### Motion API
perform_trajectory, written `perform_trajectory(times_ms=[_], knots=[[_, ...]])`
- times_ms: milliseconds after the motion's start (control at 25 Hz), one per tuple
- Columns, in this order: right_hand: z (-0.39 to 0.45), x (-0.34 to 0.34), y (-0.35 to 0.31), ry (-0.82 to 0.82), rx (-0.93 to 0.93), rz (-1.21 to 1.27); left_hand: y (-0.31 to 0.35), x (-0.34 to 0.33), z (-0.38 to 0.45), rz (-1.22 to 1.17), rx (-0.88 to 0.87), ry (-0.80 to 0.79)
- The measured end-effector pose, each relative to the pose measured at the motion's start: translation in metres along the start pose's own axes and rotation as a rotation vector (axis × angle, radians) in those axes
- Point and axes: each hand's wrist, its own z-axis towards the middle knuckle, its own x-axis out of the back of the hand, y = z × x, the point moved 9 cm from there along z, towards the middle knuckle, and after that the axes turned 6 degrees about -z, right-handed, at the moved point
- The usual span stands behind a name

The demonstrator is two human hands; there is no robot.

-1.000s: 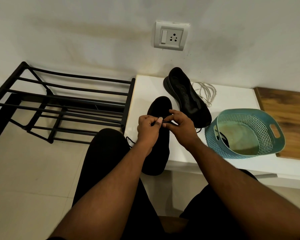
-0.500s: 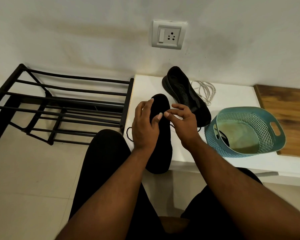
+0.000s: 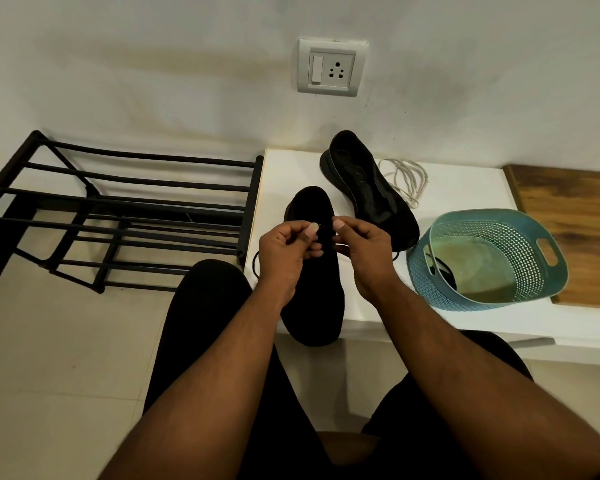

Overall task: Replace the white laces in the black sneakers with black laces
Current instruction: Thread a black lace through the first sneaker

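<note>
i see my left hand [image 3: 284, 252] and right hand [image 3: 362, 252] close together but not touching, both curled over the near sneaker [image 3: 312, 306]. each seems to pinch a bit of the black lace [image 3: 255, 266] between thumb and forefinger, though black lace on black upper is hard to make out; a loop of it hangs off the left side of the shoe, just under my left wrist. which eyelet i am working i cannot tell.

the near sneaker lies lengthwise on the white worktop [image 3: 465, 188], toe away from me and heel poking out past the front edge, right beneath the hands. i judge this shoe is partway through relacing, not finished.

the far sneaker [image 3: 368, 188] lies tilted behind my right hand, near the wall, apart from the hands. its eyelets look bare, so i take it the white lace is out and no black one is in yet. the white laces [image 3: 407, 180] lie in a loose heap just beside it on its right.

to the right stands a teal basket [image 3: 534, 251], with something dark inside that may be the second black lace; too dim to be sure.

so by my reckoning: white laces removed, one shoe underway, the other left to do.
</note>
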Motion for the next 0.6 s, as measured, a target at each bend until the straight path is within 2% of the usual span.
perform_trajectory(times_ms=[80,200,280,360,440,600], knots=[[0.002,0.018,0.004,0.15,0.028,-0.176,0.004,0.005,0.001,0.146,-0.049,0.071],[-0.004,0.006,0.0,0.112,0.159,-0.579,0.009,-0.004,-0.001,0.441,-0.164,0.068],[-0.006,-0.006,-0.001,0.108,0.166,-0.788,0.009,-0.008,0.0,0.513,-0.223,0.068],[-0.007,-0.004,-0.002,0.177,0.108,-0.811,0.008,-0.007,0.002,0.552,-0.248,0.078],[-0.01,0.004,0.002,0.251,0.022,-0.707,0.009,-0.006,0.003,0.593,-0.27,0.079],[-0.012,0.0,0.006,0.242,-0.012,-0.635,0.007,-0.006,0.007,0.647,-0.293,0.09]])
